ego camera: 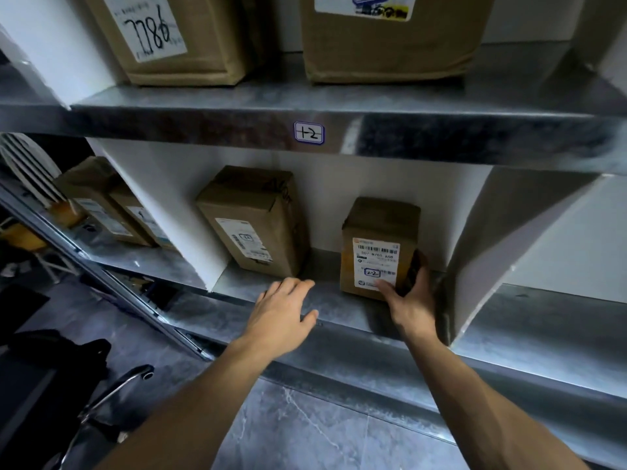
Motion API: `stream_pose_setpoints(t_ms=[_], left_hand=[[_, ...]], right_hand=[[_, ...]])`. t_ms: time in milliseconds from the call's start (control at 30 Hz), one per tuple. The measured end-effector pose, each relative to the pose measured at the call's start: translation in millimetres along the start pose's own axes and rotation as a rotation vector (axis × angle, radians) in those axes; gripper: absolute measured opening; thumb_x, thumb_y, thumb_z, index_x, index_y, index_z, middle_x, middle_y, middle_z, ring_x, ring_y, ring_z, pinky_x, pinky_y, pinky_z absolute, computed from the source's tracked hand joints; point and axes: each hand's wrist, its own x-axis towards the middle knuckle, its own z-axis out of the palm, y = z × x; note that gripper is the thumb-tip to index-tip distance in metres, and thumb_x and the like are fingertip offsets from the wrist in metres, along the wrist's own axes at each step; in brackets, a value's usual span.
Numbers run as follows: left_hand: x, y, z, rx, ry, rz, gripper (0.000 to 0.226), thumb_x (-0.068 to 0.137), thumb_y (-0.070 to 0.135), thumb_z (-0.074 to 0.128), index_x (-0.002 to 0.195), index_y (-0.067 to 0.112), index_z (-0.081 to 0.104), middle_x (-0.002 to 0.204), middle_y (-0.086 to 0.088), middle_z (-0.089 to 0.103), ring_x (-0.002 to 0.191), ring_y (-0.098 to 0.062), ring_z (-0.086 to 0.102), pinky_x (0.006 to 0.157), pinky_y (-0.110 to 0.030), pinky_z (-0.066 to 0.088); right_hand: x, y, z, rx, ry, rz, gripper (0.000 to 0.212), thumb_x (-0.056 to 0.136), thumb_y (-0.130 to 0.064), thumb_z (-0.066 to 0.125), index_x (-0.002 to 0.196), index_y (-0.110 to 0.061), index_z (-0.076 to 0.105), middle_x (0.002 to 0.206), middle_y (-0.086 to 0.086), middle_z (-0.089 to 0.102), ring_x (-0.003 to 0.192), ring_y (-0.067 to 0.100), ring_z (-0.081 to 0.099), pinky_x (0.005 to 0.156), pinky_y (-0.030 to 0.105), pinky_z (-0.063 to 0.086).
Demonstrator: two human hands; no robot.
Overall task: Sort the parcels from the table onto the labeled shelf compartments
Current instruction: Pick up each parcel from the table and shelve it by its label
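A small brown parcel (380, 245) with a white label marked 1-2 stands on the metal shelf (339, 313), in the compartment under the tag 1-2 (309, 133). My right hand (412, 300) grips its lower right corner, thumb on the label face and fingers round the right side. My left hand (283, 308) rests flat on the shelf's front edge, fingers straight, holding nothing. A taller brown parcel (252, 220) stands to the left in the same compartment, apart from both hands.
White dividers (159, 212) (502, 245) wall the compartment on both sides. Two more parcels (112, 205) stand in the compartment to the left. Large boxes (169, 35) (390, 39) sit on the shelf above. A black chair (101, 395) stands on the floor at lower left.
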Motion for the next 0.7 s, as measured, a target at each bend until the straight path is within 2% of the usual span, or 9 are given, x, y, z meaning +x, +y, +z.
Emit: stream_pose_setpoints(t_ms=[233,333,433,533,700], left_hand=[[3.1,-6.0,-4.6,-0.028,0.009,0.016,0.057,0.096,0.045,0.049,0.148,0.029,0.032,0.147,0.005,0.04,0.133,-0.018,0.034,0.109,-0.037,0.032],[-1.4,-6.4,-5.8,-0.04,0.013,0.023,0.056,0.096,0.045,0.049,0.148,0.029,0.033,0.147,0.006,0.04,0.133,-0.018,0.034,0.11,-0.038,0.032],[-9.1,-5.2,-6.5,-0.051,0.01,0.026,0.055,0.096,0.045,0.049,0.147,0.03,0.034,0.147,0.006,0.04,0.133,-0.018,0.035,0.11,-0.039,0.031],[-19.9,-2.2,-9.0,-0.06,0.009,0.036,0.055,0.096,0.045,0.049,0.147,0.03,0.034,0.147,0.007,0.04,0.133,-0.018,0.035,0.111,-0.039,0.031],[-45.0,1.6,-15.7,-0.064,0.015,0.09,0.055,0.096,0.044,0.05,0.147,0.029,0.035,0.148,0.007,0.04,0.134,-0.018,0.035,0.112,-0.039,0.031]], right_hand=[[1.5,0.6,1.8,0.007,-0.018,0.022,0.084,0.084,-0.008,0.078,0.149,-0.034,0.031,0.129,-0.012,0.058,0.114,0.006,0.055,0.107,0.036,0.045],[-3.8,0.1,0.8,-0.048,-0.032,0.01,0.085,0.085,-0.01,0.077,0.151,-0.031,0.027,0.139,-0.004,0.056,0.125,0.014,0.054,0.109,0.036,0.043],[-14.5,-9.1,-2.8,-0.113,-0.013,0.003,0.091,0.085,-0.015,0.078,0.155,-0.028,0.021,0.146,0.002,0.052,0.132,0.023,0.051,0.106,0.029,0.039],[-34.5,-25.4,-9.4,-0.269,0.004,-0.001,0.086,0.09,-0.024,0.074,0.157,-0.024,0.02,0.148,0.007,0.051,0.133,0.03,0.051,0.108,0.036,0.039],[-81.5,-23.8,-20.6,-0.472,0.039,0.008,0.062,0.098,-0.033,0.062,0.152,-0.02,0.036,0.151,0.015,0.044,0.138,0.033,0.043,0.115,0.045,0.034]])
